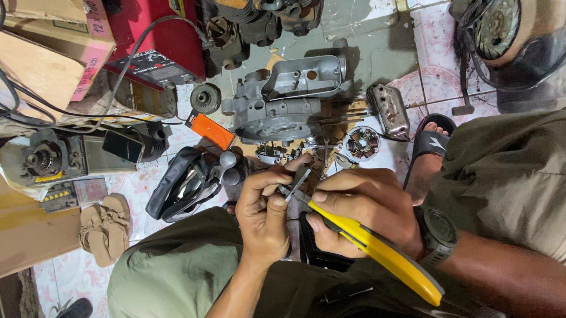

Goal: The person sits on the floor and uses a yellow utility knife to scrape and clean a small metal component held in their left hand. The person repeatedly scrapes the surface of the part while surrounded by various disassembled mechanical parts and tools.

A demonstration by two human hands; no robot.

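Head view: looking straight down at someone sitting low on a tiled floor (422, 31), knees up in olive trousers, engine bits all over the place.
Left hand: the left hand (265, 209) is curled shut, thumb and fingertips pinching a small grey metal part (298, 177) right in front of the knees.
Right hand: the right hand (363, 210) is wrapped tight around a pair of yellow-handled pliers (381, 249), thumb lying along the top. A dark wristwatch (437, 234) sits on that wrist.
Pliers: the nose end meets the small metal part between the two hands, yellow handles sticking out back towards the body. Can't tell exactly how the tip grips it, too small.
Where the part is: held up in the air over the lap, between both hands, just this side of the engine casing (279, 108).
Floor stuff: grey engine casing lies just beyond the hands, with a small round stator-looking piece (361, 143) to its right and a chrome cover (388, 109) further right.
More: an orange box (212, 130) sits left of the casing, a black bag (183, 183) near the left knee, a red machine (152, 26) at the top with a cable running off it.
Feet: one foot in a black sandal (431, 143) by the right knee, and a tan sandal (105, 227) lying loose on the left.
Cardboard boxes (34, 33): stacked top left.
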